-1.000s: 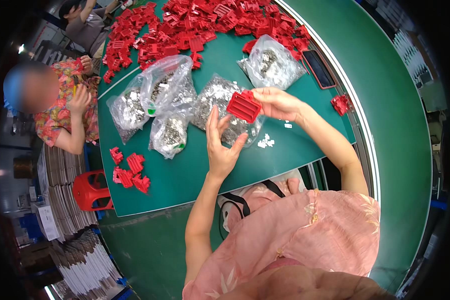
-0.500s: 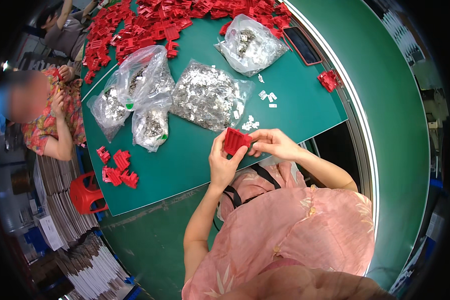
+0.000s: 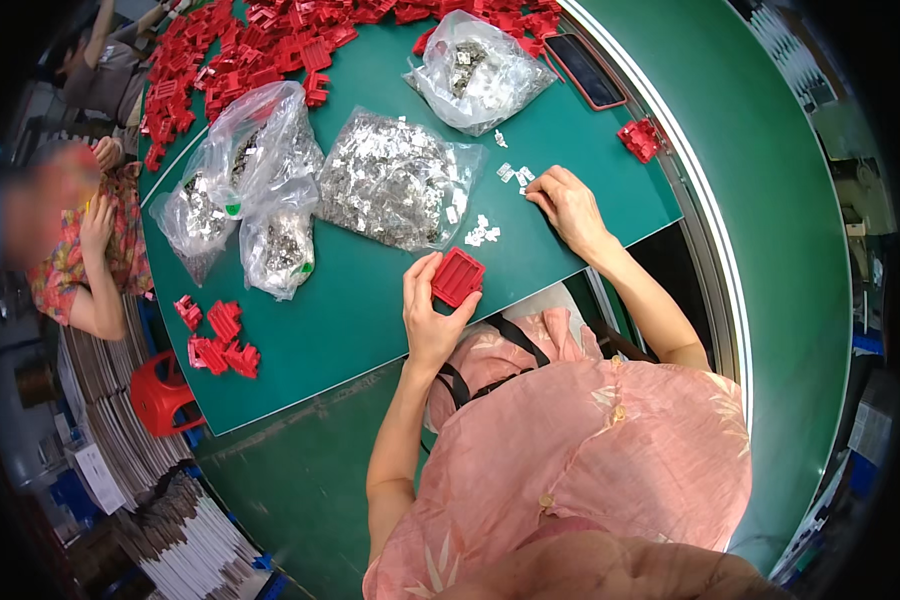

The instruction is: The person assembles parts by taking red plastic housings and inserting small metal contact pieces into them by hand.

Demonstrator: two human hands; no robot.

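Note:
My left hand point(image 3: 432, 318) holds a red plastic housing point(image 3: 458, 277) with slotted compartments, between thumb and fingers at the table's near edge. Farther right, my right hand point(image 3: 567, 210) reaches over the green table, its thumb and fingertips pinched at a small silvery metal piece point(image 3: 523, 189). Beside those fingertips lie loose metal pieces point(image 3: 506, 172). Another little cluster of metal pieces point(image 3: 483, 233) lies just beyond the red housing. A clear bag of metal pieces point(image 3: 400, 180) rests flat past my left hand.
More filled clear bags point(image 3: 480, 75) point(image 3: 270, 150) sit on the green table point(image 3: 370, 325). Red housings point(image 3: 300, 45) heap along the far side, with a few point(image 3: 220, 340) at left. A phone point(image 3: 586, 72) lies far right, near another red part point(image 3: 639, 141). A person point(image 3: 95, 235) works at left, by a red stool point(image 3: 160, 395).
My right hand has left the red housing and moved up and right to the loose metal pieces. My left hand keeps the housing, now turned. The whole view has shifted slightly.

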